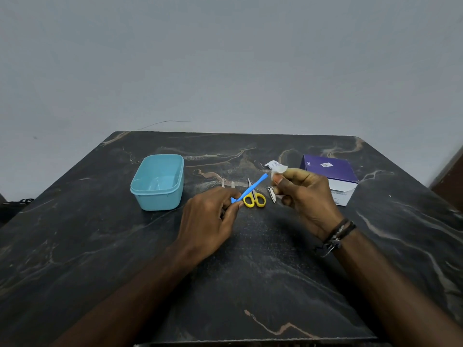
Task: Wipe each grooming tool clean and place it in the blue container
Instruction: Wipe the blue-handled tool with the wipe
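We see the blue tool [250, 188] pinched at its lower end by the left hand [213, 216], above mid-desk; the right hand [304, 196] pinches a white wipe [278, 169] just off its tip. With so slight a hold (fingertips only), wiping pressure could twist it loose, short of the blue container [157, 182] toward the desk's far left corner.

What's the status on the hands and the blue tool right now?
Left hand pinches blue tool. Right hand holds white wipe near its tip. Blue container empty. Scissors, clipper wait.
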Demonstrator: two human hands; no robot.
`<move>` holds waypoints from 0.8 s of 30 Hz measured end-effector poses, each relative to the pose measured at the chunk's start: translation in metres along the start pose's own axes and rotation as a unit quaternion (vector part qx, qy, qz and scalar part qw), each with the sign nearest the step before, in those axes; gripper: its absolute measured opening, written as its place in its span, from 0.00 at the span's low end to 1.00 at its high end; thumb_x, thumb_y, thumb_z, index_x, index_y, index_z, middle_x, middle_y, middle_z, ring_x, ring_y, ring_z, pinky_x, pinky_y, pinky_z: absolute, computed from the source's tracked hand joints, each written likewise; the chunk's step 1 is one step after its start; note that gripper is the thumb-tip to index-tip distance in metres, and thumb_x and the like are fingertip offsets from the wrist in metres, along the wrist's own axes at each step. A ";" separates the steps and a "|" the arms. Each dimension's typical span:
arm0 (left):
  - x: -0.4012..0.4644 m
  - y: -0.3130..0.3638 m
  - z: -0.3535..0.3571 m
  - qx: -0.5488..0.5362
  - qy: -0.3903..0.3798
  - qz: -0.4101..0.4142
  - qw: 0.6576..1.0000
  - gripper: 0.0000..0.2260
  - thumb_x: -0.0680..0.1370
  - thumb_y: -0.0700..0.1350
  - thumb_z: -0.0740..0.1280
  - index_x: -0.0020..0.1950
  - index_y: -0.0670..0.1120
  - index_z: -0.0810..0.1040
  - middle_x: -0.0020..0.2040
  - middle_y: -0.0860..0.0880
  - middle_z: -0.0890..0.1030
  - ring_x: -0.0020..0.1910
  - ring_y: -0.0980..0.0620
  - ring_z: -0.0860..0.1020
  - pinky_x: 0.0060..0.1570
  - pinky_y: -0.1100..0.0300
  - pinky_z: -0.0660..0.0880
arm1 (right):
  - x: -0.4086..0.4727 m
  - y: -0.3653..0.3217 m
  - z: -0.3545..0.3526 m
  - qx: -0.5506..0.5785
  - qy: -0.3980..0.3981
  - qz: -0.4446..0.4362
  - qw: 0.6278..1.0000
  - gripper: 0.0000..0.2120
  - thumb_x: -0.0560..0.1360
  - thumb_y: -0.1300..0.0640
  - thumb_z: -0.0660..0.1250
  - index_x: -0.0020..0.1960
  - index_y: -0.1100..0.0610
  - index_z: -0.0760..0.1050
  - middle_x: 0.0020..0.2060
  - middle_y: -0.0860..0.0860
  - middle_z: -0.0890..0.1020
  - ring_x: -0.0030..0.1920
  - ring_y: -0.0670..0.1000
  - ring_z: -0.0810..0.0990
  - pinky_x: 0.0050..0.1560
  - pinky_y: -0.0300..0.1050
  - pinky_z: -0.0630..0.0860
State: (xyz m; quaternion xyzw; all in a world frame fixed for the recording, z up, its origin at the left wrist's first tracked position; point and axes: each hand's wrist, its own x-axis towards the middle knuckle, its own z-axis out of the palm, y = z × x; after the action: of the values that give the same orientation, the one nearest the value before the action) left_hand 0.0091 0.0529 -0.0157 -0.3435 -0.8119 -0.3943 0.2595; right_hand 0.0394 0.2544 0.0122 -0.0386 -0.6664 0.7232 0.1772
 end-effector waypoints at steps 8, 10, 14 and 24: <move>-0.001 -0.001 0.000 -0.005 0.007 -0.009 1.000 0.09 0.75 0.44 0.72 0.54 0.44 0.83 0.36 0.52 0.80 0.29 0.58 0.71 0.29 0.57 0.76 | -0.004 -0.003 0.003 -0.008 -0.047 0.028 0.998 0.05 0.74 0.65 0.69 0.49 0.59 0.81 0.36 0.54 0.80 0.32 0.46 0.76 0.30 0.38 0.67; 0.000 -0.001 0.000 0.000 0.004 -0.005 1.000 0.09 0.74 0.43 0.72 0.53 0.44 0.83 0.36 0.52 0.80 0.30 0.58 0.71 0.29 0.58 0.75 | -0.005 -0.004 0.004 -0.013 -0.057 0.031 0.998 0.05 0.75 0.65 0.68 0.48 0.58 0.81 0.37 0.54 0.80 0.32 0.45 0.76 0.31 0.38 0.67; -0.001 0.000 0.000 0.003 -0.001 -0.005 1.000 0.08 0.74 0.42 0.73 0.53 0.44 0.83 0.36 0.51 0.80 0.30 0.61 0.70 0.30 0.61 0.73 | -0.004 -0.004 0.004 -0.030 -0.051 0.030 0.998 0.05 0.76 0.64 0.67 0.46 0.58 0.82 0.35 0.51 0.81 0.32 0.45 0.76 0.30 0.38 0.68; -0.001 0.000 0.000 0.002 -0.004 -0.002 1.000 0.08 0.74 0.42 0.73 0.52 0.44 0.83 0.36 0.53 0.79 0.29 0.59 0.71 0.30 0.60 0.74 | -0.004 -0.004 0.003 -0.045 -0.049 0.033 0.997 0.06 0.76 0.64 0.68 0.51 0.62 0.82 0.35 0.52 0.82 0.31 0.45 0.75 0.30 0.37 0.68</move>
State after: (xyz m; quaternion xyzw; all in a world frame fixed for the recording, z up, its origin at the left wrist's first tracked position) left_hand 0.0092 0.0524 -0.0161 -0.3427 -0.8145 -0.3920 0.2558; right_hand 0.0427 0.2503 0.0156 -0.0331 -0.7043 0.6993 0.1180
